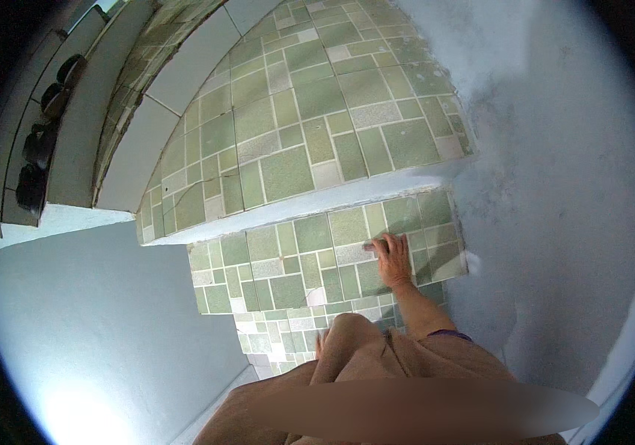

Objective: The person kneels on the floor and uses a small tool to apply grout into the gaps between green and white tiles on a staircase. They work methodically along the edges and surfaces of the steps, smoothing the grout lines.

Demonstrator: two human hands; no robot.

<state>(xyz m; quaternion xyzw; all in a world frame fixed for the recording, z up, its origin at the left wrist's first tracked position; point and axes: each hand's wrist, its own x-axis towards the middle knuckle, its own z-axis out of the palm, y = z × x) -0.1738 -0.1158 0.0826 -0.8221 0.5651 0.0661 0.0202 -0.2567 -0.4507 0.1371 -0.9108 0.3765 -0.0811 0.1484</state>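
My right hand (393,259) reaches forward onto a green-tiled step (269,256), close to its right end. Its fingers are bent and a little apart, with the thumb side to the left, and the fingertips come down on the tiles. I make out no object in it. Brown cloth (354,334) covers my body and hides the near part of the lower tiled surface. A small sliver of skin (320,345) shows at the cloth's left edge; I cannot tell whether it belongs to a hand or a foot. My left hand is not recognisable anywhere.
Ahead rises a higher, broad tiled landing (280,133) with a pale front edge. Further steps (121,170) go up at the left, with several dark shoes (32,185) on one. A bluish wall (547,185) borders the right; a grey-blue surface (110,311) lies left.
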